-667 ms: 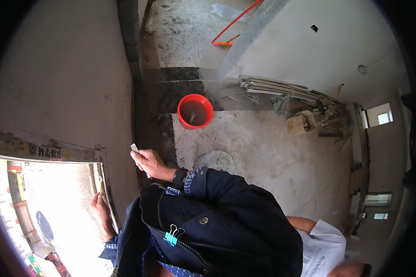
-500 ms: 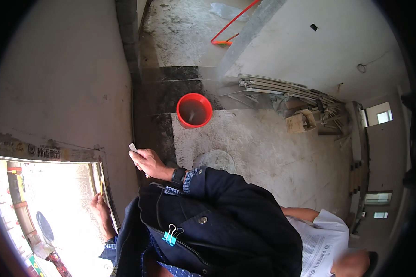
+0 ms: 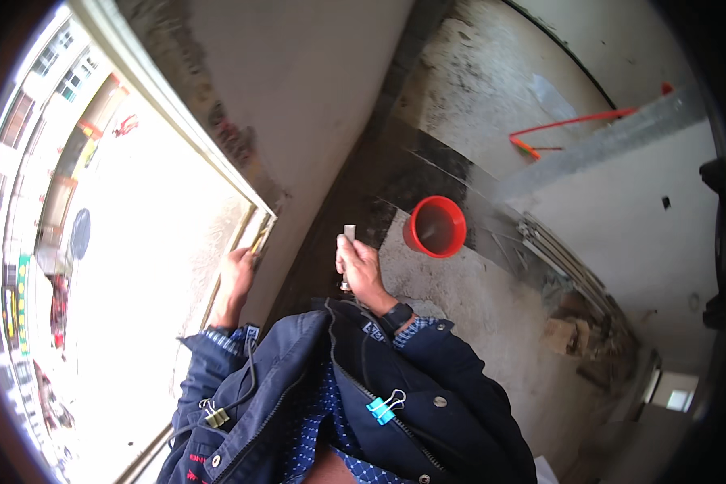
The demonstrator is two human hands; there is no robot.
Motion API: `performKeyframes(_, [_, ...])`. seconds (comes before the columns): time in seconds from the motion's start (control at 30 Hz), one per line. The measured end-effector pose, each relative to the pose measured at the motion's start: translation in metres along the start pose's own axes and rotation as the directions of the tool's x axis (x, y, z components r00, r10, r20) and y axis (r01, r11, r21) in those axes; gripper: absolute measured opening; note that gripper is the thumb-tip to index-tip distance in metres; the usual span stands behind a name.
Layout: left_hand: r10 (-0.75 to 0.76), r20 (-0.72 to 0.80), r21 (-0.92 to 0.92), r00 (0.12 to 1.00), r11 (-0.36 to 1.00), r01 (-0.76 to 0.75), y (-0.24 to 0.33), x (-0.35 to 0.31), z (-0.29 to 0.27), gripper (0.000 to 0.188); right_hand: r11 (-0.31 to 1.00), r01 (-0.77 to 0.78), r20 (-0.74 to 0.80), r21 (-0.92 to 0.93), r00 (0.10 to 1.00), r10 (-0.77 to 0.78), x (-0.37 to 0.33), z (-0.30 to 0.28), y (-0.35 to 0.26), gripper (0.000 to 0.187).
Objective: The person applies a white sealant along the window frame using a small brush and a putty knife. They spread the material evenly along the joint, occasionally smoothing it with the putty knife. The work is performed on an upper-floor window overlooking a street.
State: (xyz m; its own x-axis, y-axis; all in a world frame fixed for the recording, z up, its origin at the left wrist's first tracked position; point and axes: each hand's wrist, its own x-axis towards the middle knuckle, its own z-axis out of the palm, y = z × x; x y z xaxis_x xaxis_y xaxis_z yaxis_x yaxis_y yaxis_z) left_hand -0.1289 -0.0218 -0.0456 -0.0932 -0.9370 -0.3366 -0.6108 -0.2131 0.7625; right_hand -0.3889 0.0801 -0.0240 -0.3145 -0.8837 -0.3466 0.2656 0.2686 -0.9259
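Observation:
My right hand [image 3: 363, 270] is closed round a slim, light grey object [image 3: 349, 231]. One flat, squared end stands out above the fist and a small bit shows below it; its kind is not clear. On the left, my left hand [image 3: 235, 278] is at the corner of the window frame [image 3: 246, 230], fingers bent together. A thin yellow strip-like thing [image 3: 259, 239] shows at its fingertips, its other part hidden by the hand or lost in the glare.
A red bucket [image 3: 436, 227] with murky liquid stands on the floor beyond my right hand. Long pale bars [image 3: 569, 262] and a cardboard box [image 3: 567, 334] lie along the right wall. A red pole-like thing [image 3: 573, 123] is farther back. Bright daylight fills the window.
The view has swung toward the window, so the bucket and bars sit farther right. The person in a white shirt has nearly left the view. Both hands keep their closed grip.

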Motion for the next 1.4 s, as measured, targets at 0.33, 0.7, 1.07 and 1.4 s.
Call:
performKeyframes(0.33, [0.167,-0.035,-0.094,0.985,0.981,-0.169,0.018,0.031,0.026,0.034,0.992,0.069,0.041,-0.106,0.997,-0.065,-0.003,0.003,-0.014,0.047])
performKeyframes(0.7, [0.295,0.062,0.117,0.953,0.947,-0.301,0.008,-0.033,-0.002,0.027,0.990,0.045,0.062,-0.134,0.997,-0.037,-0.002,0.005,-0.011,0.049])
performKeyframes(1.07, [0.071,0.004,0.003,0.997,0.997,-0.071,0.018,-0.033,-0.022,0.029,0.991,0.050,0.075,-0.127,0.996,-0.041,-0.001,0.002,-0.013,0.049])
performKeyframes(1.4, [0.046,0.001,-0.041,0.999,0.998,-0.046,0.007,-0.027,-0.020,0.030,0.992,0.040,0.064,-0.121,0.997,-0.032,0.003,-0.001,-0.008,0.049])
